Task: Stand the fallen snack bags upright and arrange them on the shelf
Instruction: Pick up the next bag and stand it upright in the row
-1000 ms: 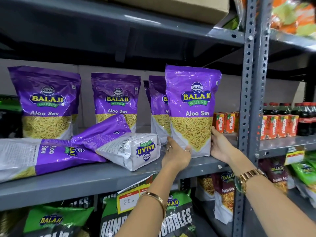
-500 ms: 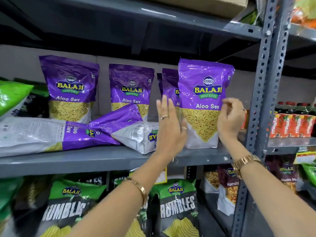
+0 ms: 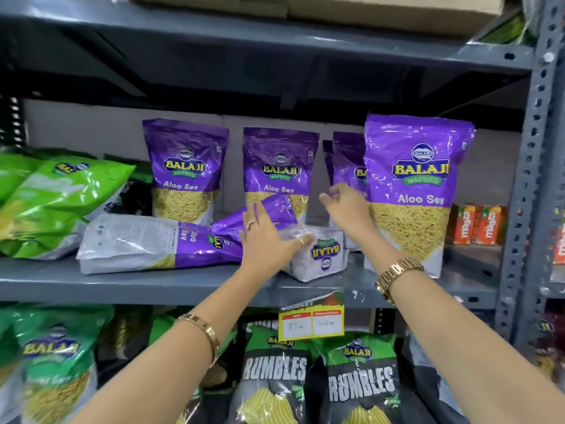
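Observation:
Purple Balaji Aloo Sev bags sit on the grey shelf (image 3: 146, 286). One stands upright at the front right (image 3: 412, 191), and others stand along the back (image 3: 185, 169) (image 3: 279, 166). Two lie fallen: a long one on its side at the left (image 3: 137, 243), and a second one (image 3: 324, 255) leaning across it in the middle. My left hand (image 3: 266, 243) lies on this middle fallen bag with fingers spread. My right hand (image 3: 345, 209) hovers just above it, fingers loosely apart and holding nothing, beside the upright front bag.
Green snack bags (image 3: 61, 194) are piled at the shelf's left end. A perforated steel post (image 3: 532, 179) bounds the right side, with orange juice cartons (image 3: 477, 224) beyond. Rumbles bags (image 3: 275, 371) and a yellow price tag (image 3: 312, 319) are below. A cardboard box (image 3: 367, 7) rests above.
Both hands have let go of the upright front bag and moved left. The left hand has come down onto the middle fallen bag. The view has shifted left.

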Demonstrator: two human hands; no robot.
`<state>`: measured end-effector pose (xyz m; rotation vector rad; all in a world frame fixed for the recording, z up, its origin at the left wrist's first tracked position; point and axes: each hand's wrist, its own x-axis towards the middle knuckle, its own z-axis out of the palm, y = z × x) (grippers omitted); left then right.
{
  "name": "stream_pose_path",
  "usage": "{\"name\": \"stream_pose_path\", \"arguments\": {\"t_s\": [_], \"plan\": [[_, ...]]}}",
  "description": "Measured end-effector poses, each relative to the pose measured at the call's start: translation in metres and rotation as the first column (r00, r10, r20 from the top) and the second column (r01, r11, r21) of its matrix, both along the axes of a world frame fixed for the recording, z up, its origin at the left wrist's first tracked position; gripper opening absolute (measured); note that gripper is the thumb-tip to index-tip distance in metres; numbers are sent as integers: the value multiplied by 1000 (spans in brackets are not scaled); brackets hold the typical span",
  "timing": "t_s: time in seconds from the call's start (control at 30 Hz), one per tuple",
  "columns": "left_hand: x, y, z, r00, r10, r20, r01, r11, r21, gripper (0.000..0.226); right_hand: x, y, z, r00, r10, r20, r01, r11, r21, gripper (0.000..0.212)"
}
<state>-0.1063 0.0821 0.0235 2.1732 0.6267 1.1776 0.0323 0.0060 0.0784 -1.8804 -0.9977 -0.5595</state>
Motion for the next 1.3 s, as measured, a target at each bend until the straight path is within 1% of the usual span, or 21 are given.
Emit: {"name": "stream_pose_path", "arguments": {"t_s": [0.07,0.13,0.2,0.23,0.33,0.47,0.53,0.57,0.63,0.77,0.83,0.9,0.97,1.0,1.1,1.23,1.27,1.3], "plan": [[-4,5,-2,998,-65,24,69,982,-178,115,2,12,-2,989,-27,-145,7,991,-137,40],[-4,7,-5,994,-96,55,109,937,-333,107,4,20,-7,955,-62,-289,-21,961,-276,55],[-3,11,-8,995,-74,72,97,904,-415,94,9,29,-10,926,-80,-368,-80,913,-400,61],[-2,12,-10,995,-62,78,90,898,-431,88,10,31,-11,913,-59,-404,-129,897,-422,62],[3,15,-13,993,-55,108,99,883,-458,77,17,36,-13,861,34,-508,-253,895,-368,64],[9,9,-12,978,-47,203,152,825,-544,82,22,34,-17,836,87,-541,-289,909,-301,63],[10,5,-9,969,-26,244,169,793,-586,82,25,32,-19,860,46,-508,-241,914,-325,63],[11,4,-8,965,-21,262,179,781,-598,80,26,30,-21,888,-13,-459,-168,921,-352,62],[13,1,-8,955,-29,295,202,792,-576,78,27,25,-24,917,-101,-386,-40,939,-341,62],[12,-5,-9,939,-92,332,238,871,-430,78,34,18,-32,909,-41,-414,-50,977,-207,63],[11,-7,-8,933,-124,337,245,907,-343,77,35,15,-36,909,18,-416,-62,994,-93,59],[10,-6,-4,932,-152,329,242,936,-254,77,32,16,-41,900,109,-422,-94,994,56,55],[8,0,-1,935,-185,303,241,958,-158,78,28,19,-46,871,229,-434,-150,967,207,51],[7,4,1,936,-202,288,243,963,-116,79,25,20,-48,858,273,-436,-182,954,239,48],[4,18,3,942,-250,222,267,962,-51,83,20,27,-55,826,387,-409,-300,917,261,32],[3,37,3,942,-302,148,298,953,48,90,23,37,-59,825,437,-358,-341,891,300,31],[4,42,2,941,-316,124,308,948,75,91,24,39,-59,819,446,-363,-351,888,297,25],[5,47,0,943,-319,96,308,944,118,92,26,41,-60,798,460,-390,-364,883,297,14]]}}
